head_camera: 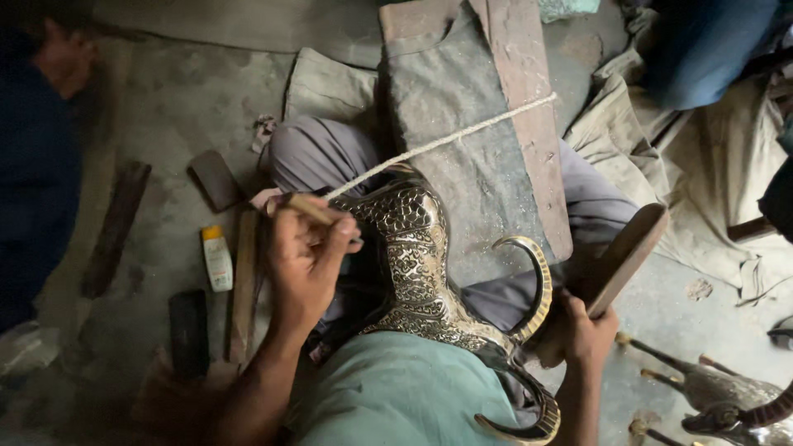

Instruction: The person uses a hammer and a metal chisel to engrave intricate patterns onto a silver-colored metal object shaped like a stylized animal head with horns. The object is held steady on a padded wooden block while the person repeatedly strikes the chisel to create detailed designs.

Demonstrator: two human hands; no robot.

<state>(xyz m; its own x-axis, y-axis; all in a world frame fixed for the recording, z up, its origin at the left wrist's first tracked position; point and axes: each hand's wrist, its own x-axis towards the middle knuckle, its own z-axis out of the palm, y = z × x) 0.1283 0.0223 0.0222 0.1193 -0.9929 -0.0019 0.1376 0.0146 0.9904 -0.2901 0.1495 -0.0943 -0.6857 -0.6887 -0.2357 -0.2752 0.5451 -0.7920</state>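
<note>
Left hand (304,256) fingers clenched round a short chisel-like tool (307,206), tip set on the engraved brass animal figure (413,256). Right hand (578,330) gripped the handle end of a flat wooden mallet (624,256), raised just beside the figure's curled horn (533,285). Figure lay across the person's lap, its top against the lower edge of a cloth-covered plank (462,140), a rope (446,142) running over it. Looked heavy, rigid, polished so likely slippery; horns thin, so best held by the body, not the horns. Small white bottle (217,258) on floor near left
</note>
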